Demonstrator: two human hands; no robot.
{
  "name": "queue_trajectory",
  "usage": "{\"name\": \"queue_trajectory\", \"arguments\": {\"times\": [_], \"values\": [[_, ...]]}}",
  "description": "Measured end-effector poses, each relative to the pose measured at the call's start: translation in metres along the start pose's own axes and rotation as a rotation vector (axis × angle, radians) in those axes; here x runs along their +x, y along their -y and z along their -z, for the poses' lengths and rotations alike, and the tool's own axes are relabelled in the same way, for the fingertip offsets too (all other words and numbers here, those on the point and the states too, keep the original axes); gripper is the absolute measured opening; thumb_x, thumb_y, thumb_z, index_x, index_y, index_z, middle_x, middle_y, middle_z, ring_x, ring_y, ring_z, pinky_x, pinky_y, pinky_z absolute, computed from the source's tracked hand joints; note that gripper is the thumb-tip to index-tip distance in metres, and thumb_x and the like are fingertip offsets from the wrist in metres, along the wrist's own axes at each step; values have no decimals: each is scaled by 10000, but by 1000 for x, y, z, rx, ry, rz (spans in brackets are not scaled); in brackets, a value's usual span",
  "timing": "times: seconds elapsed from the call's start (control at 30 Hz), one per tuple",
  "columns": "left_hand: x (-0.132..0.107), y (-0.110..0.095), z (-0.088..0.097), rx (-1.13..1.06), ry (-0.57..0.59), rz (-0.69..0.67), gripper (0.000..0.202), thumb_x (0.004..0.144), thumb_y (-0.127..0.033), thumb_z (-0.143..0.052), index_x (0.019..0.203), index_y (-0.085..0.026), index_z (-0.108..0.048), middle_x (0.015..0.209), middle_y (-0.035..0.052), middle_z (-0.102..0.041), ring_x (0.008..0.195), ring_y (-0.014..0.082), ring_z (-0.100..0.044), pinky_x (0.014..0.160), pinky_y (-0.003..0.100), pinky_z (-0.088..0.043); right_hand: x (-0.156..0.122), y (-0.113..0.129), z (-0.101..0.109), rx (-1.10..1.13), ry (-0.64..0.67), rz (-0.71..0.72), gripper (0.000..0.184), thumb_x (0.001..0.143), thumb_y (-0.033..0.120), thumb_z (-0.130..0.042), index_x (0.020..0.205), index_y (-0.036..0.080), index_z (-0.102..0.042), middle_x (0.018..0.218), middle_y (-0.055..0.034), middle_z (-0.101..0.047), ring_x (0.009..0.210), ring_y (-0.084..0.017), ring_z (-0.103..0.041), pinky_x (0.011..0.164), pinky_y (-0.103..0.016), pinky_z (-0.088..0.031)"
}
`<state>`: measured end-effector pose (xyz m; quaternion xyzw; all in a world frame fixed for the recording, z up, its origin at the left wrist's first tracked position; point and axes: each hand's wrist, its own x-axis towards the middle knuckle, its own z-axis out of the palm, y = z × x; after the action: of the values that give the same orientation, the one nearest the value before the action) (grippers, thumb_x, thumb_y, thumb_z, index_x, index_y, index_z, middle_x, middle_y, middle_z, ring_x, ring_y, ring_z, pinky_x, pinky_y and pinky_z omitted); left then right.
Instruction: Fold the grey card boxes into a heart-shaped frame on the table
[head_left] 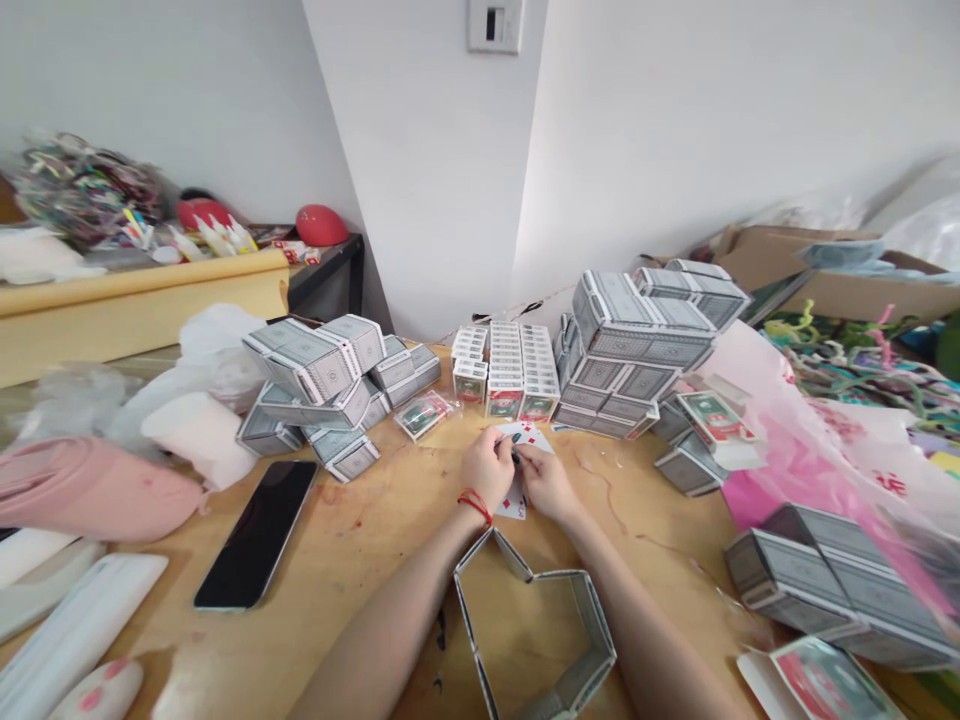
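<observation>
1. Head view, writing: on my feed, red characters are printed on the pink plastic bag [840, 470] at right, too blurred for me to read. The rows of card boxes [505, 372] at the back carry red and green labels; their lettering is too small. The playing card [513, 502] shows red diamonds, but I cannot make out its value. The smartphone [256, 535] has a dark screen.
2. Head view, hands: I see the left hand [486, 470], a red string bracelet [475, 503] at its wrist, and the right hand [547, 484] meeting over the wooden table [390, 560]. Both have fingers bent inward, pinching the card between them; dark spots at the fingertips are too small to identify.
3. Head view, placement: that card sits mid-table, just beyond the notched card frame [596, 610] between the forearms. Grey-patterned card blocks [622, 355] are stacked on either side.
</observation>
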<state>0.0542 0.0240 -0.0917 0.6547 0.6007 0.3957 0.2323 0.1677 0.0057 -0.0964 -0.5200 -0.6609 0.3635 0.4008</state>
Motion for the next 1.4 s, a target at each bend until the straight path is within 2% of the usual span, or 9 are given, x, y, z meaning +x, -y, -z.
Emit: {"name": "queue_trajectory", "arguments": {"times": [0.23,0.37,0.57,0.7,0.83,0.97,1.17,1.23,1.4], "values": [[-2,-2,-2,113,3,0,199,854,-265,-414,750,-177,-559,705,48,-636,628,156,-566,544,248,-295,-2,7,3,157,86,-144,183,805,243,-372,665,201,-482,371,69,-427,316,-100,-408,368,-202,-308],[1,0,0,107,11,16,280,876,-272,-360,708,-169,-559,649,51,-615,581,142,-541,518,243,-273,-5,9,5,218,137,-148,179,810,282,-393,664,201,-458,341,76,-435,285,-91,-400,350,-193,-300],[4,0,7,-89,55,20,359,866,-346,-361,605,-166,-529,566,20,-572,524,114,-501,506,224,-303,-4,12,8,289,136,-183,273,805,421,-419,662,193,-461,354,61,-486,304,-103,-465,354,-199,-327],[0,-2,8,-226,108,-38,285,831,-374,-429,679,-174,-565,629,10,-603,591,119,-537,557,220,-365,-2,12,7,283,115,-246,355,804,507,-404,645,192,-445,354,45,-501,294,-113,-489,315,-192,-328],[0,-5,10,-317,141,-53,218,782,-364,-497,694,-181,-572,680,15,-619,653,135,-555,611,238,-401,-1,8,3,326,96,-317,336,793,525,-420,684,207,-417,396,31,-542,309,-137,-528,297,-211,-383],[3,-7,11,-359,139,-30,217,759,-338,-510,622,-174,-544,627,9,-588,621,132,-526,598,244,-393,-2,8,-1,348,82,-290,311,791,509,-435,735,203,-434,374,43,-516,298,-141,-528,268,-198,-353],[6,-3,11,-482,135,49,263,743,-331,-516,545,-164,-469,542,-28,-489,559,101,-454,559,224,-370,-7,13,-8,343,93,-242,366,806,516,-368,822,166,-474,344,72,-478,245,-106,-464,254,-171,-313],[8,-1,12,-505,168,67,259,729,-329,-530,540,-162,-470,531,-30,-477,548,100,-441,546,224,-363,-9,14,-8,345,117,-238,368,808,504,-364,841,158,-485,357,68,-496,248,-97,-460,268,-171,-331],[12,1,14,-501,204,74,249,721,-309,-532,530,-161,-473,516,-35,-454,529,97,-421,536,226,-347,-12,13,-5,380,174,-190,318,810,441,-389,873,151,-504,443,36,-569,360,-102,-551,372,-187,-429]]}}
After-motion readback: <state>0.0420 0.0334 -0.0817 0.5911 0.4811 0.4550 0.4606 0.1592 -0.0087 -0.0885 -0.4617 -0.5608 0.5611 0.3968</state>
